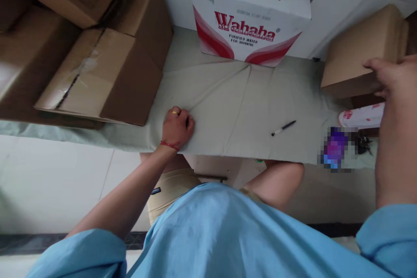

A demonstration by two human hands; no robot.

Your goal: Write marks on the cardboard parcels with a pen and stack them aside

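Observation:
My left hand [178, 127] rests on the cloth-covered table [208, 91] near its front edge, fingers curled into a loose fist. Nothing shows in it. At the far right, my right hand [395, 76] is at a brown cardboard box [355, 56], thumb lying against its face. The other fingers are mostly hidden behind the hand and the frame edge. Layered edges show along the box's right side. Just below this hand lies a white roll with a red pattern [361, 116], partly covered by my forearm. A black-and-white pen [284, 127] lies on the cloth between my hands.
A white and red Wahaha water carton [249, 21] stands against the tiled wall. Several brown cartons [97, 69] are stacked at the left, one taped shut. A blurred-out purple device [335, 147] and a small dark object [362, 143] lie near the front edge at right.

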